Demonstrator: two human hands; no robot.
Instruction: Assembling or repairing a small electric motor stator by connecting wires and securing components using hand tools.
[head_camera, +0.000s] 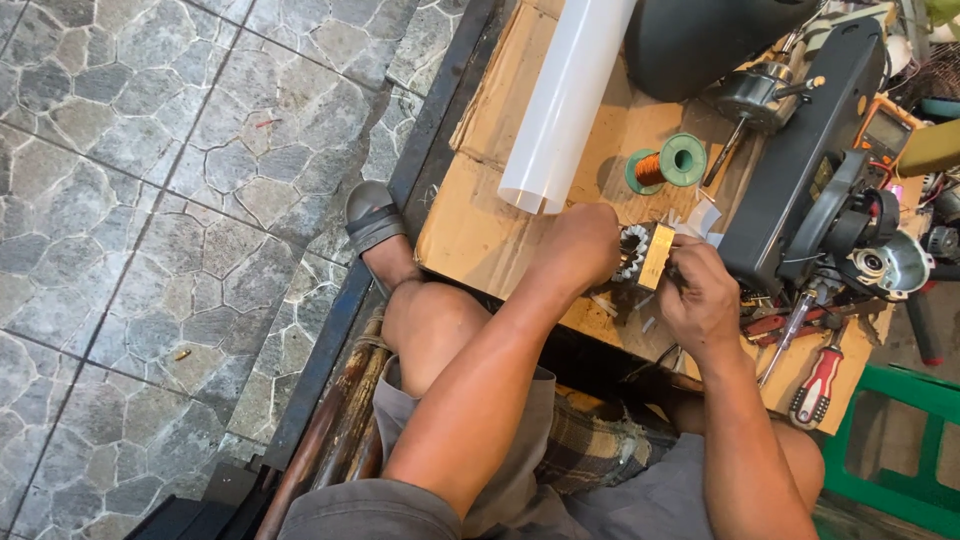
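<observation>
Grey stone paving runs beside a cardboard sheet (480, 230) laid as a worktop. Left hand (580, 245) is curled shut around a small motor stator (645, 255), gripping its far side; right hand (700, 295) pinches at its near face, though what those fingertips hold I cannot tell. Steady, close support looks wise here. Beyond the fingers lie a copper wire spool (668, 163) and a white tube (565, 100); a red-handled screwdriver (818, 385) lies by the cardboard's edge, leaving little free room.

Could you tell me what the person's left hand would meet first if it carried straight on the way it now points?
Probably the white plastic tube: the left hand, gripping the motor stator, points up the cardboard toward it, though depth is unclear.
</observation>
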